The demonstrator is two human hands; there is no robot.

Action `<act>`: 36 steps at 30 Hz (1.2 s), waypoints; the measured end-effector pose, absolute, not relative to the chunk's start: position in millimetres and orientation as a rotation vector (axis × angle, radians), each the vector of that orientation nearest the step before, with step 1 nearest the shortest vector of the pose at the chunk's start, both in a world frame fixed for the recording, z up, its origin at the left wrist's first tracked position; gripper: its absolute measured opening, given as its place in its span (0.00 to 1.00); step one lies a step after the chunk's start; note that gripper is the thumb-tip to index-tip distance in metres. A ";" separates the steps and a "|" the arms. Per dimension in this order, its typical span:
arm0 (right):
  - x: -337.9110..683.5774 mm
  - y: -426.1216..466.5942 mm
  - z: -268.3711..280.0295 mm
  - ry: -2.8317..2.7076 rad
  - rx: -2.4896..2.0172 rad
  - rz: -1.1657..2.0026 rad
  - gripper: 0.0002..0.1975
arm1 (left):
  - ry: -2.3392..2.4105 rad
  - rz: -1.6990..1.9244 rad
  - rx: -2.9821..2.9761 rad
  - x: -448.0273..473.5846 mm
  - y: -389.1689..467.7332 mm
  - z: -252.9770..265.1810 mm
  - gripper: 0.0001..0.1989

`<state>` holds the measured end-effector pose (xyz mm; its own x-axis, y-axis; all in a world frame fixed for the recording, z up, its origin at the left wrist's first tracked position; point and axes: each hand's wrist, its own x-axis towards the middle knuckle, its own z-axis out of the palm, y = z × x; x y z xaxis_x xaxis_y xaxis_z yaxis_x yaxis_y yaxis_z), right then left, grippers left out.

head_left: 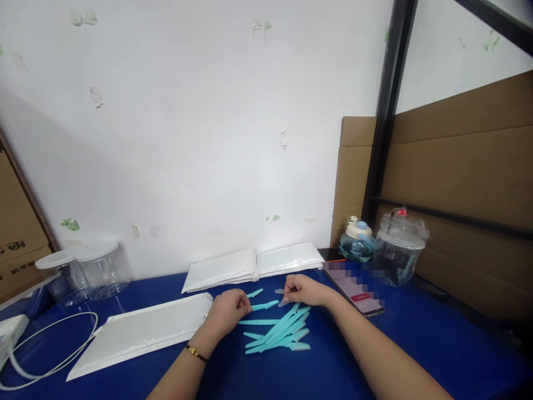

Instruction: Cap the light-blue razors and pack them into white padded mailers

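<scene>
Pinches a turquoise stick (266, 305) in the left hand (229, 311). Grips a translucent piece (283, 303) in the right hand (302, 290).

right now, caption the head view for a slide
Left hand and right hand among turquoise sticks on a blue table, white packets behind.

Bright, soft light across the wall (200, 139), dim lower-right corner, pixelated phone screen (360, 298).
</scene>
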<state>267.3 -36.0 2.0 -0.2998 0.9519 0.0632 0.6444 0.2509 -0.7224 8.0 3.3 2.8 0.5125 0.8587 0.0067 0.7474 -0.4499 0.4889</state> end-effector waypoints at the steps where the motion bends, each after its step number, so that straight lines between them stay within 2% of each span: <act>1: 269.2 -34.6 1.4 -1.992 -1.464 0.800 0.09 | 1.351 0.349 2.332 2.5 8.3 2.2 0.07; 6: 280.7 -35.3 6.8 -1.906 -1.471 0.678 0.07 | 1.465 0.461 2.381 -11.7 20.2 3.8 0.09; 12: 290.1 -44.9 11.0 -2.235 -1.438 0.796 0.12 | 1.174 0.425 2.426 8.8 -7.9 14.1 0.12; 18: 277.3 -45.5 10.1 -2.280 -1.425 0.763 0.09 | 1.027 0.366 2.491 22.9 -24.7 14.4 0.13; 27: 272.8 -40.1 3.5 -2.099 -1.464 0.683 0.04 | 1.316 0.364 2.538 -1.7 2.8 14.4 0.08; 32: 282.6 -33.6 -0.1 -1.946 -1.572 0.578 0.08 | 1.496 0.484 2.459 -17.1 17.1 12.8 0.11; 34: 287.6 -37.1 6.1 -1.982 -1.573 0.642 0.09 | 1.456 0.555 2.457 -14.0 13.7 14.6 0.13; 36: 292.9 -42.9 14.2 -2.109 -1.549 0.786 0.10 | 1.315 0.528 2.458 -7.1 5.2 16.8 0.11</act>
<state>292.9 -42.9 14.2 -0.3009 0.9536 -0.0053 0.7244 0.2250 -0.6517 -7.1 5.2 16.8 0.5127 0.8403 0.1759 0.7286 -0.5343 0.4285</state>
